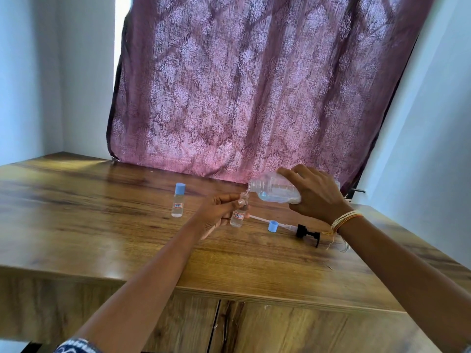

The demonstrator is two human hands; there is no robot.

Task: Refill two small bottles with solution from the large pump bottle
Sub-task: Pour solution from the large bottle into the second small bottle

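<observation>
Two small bottles (178, 201): left grip (219, 212) holds one, right grip (316, 194) tips large bottle (274, 189).

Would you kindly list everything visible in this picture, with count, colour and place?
large bottle: one, clear, tipped over the open small bottle, pump off
open small bottle: one, clear, labelled, held above the table
capped small bottle: one, clear with blue cap, upright at table centre
loose cap: one, blue, on the table
pump head: one, black with white tube, lying on the table
table: one, brown wood
curtain: one, pink patterned, behind
left hand: grips the open small bottle
right hand: grips the large bottle
</observation>
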